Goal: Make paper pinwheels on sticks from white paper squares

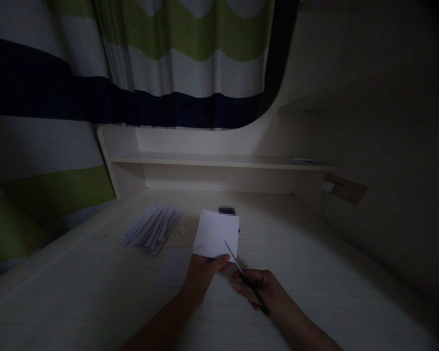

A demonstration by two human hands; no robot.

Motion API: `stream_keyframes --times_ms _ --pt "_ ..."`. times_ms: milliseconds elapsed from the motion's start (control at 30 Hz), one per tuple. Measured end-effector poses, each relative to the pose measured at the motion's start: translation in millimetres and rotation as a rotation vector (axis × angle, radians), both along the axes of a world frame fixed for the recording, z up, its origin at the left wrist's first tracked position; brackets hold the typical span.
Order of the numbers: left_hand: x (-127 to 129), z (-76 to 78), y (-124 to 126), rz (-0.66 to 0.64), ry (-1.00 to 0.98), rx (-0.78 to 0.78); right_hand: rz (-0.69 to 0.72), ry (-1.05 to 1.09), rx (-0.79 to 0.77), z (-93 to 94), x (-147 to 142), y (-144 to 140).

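Note:
My left hand (207,273) grips the near edge of a white square of paper (216,231), thumb on top. Short slanting lines, cuts or creases, run in from two of its left corners. In my right hand (265,287) is a pair of scissors (244,277) with dark handles. Their blades point up and left, and the tip lies over the paper near its right side. Whether the blades are cutting there I cannot tell. Another white sheet (173,266) lies flat on the table, left of my left hand.
A bundle of rolled paper sticks (153,228) lies at the left, with small pale scraps (182,231) beside it. Behind the paper sits a dark object (227,210), blurred out. A shelf (219,160) spans the back. A plug and cable (328,186) are at the right wall.

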State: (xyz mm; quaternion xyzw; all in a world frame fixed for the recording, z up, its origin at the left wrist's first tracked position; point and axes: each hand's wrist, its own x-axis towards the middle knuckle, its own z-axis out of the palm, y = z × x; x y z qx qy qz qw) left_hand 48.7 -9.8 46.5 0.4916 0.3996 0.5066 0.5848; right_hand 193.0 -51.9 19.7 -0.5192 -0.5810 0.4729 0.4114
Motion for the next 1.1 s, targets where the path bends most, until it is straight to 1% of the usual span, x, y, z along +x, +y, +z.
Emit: stream_keyframes --times_ms 200,367,533,733,833,1000,1100 --pt "0.2 0.0 -0.7 -0.010 -0.030 -0.003 0.007 -0.019 0.008 0.4 0.0 0.2" --pt "-0.8 -2.2 0.3 -0.012 0.012 0.000 -0.007 -0.024 -0.001 3.8 0.2 -1.5" --pt "-0.1 1.8 -1.8 0.009 0.028 -0.004 -0.009 -0.045 -0.006 9.3 -0.2 -3.8" --pt "-0.8 3.0 -2.7 -0.003 0.030 -0.005 0.003 -0.006 -0.011 12.3 -0.4 -4.7" --pt "-2.3 1.8 -1.8 -0.002 -0.002 0.026 0.022 0.010 0.009 10.4 -0.1 -3.4" --pt "-4.9 1.6 0.5 0.116 -0.119 0.025 0.017 0.000 0.003 5.6 -0.9 -1.3" --pt "-5.1 2.4 0.7 0.161 -0.143 0.028 0.012 0.003 -0.006 5.4 -2.1 -1.7"
